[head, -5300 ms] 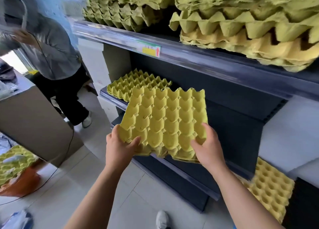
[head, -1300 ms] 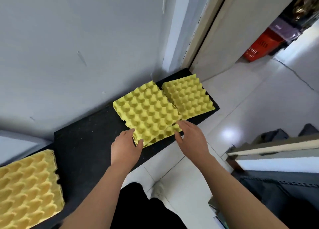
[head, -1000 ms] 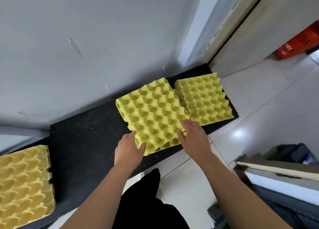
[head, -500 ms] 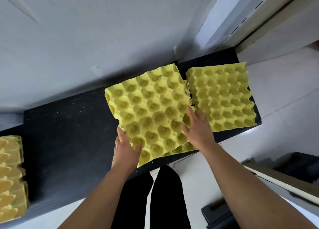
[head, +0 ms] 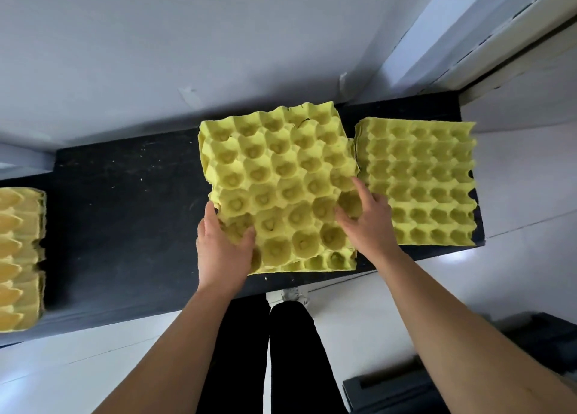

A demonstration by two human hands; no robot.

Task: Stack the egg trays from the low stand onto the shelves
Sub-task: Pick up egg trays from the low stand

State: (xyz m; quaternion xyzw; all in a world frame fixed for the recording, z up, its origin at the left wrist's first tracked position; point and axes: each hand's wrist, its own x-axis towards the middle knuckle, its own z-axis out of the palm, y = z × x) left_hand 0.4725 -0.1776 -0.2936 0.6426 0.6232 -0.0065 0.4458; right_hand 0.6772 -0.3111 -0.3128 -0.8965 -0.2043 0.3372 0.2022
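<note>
Only the head view to go on here, so: we're at the grab-a-tray stage, imo nowhere near finished. The left hand (head: 223,251) has the near-left corner of the top egg tray (head: 281,179) pinched, thumb down on the cups and fingers running up along its left edge. The right hand (head: 365,223) lies over the tray's right edge with the index finger out straight. The other fingers dip toward the gap beside it, and I honestly can't tell whether it's got a real grip or is just resting there. That tray sits between the hands on a short stack (head: 315,263) whose rims peek out underneath, all on the black low stand (head: 125,210). Touching it, just right of the right hand, is another green stack (head: 418,182). A more orange pile (head: 18,257) sits well off past the left hand. So three piles to clear, and the shelves aren't in shot at all, so no idea how full they are. The tray itself is yellow-green moulded pulp, cups facing up, edges a bit ragged, with a small dark crack near the far rim. My guess is it's light but floppy, so better lifted by two sides.
</note>
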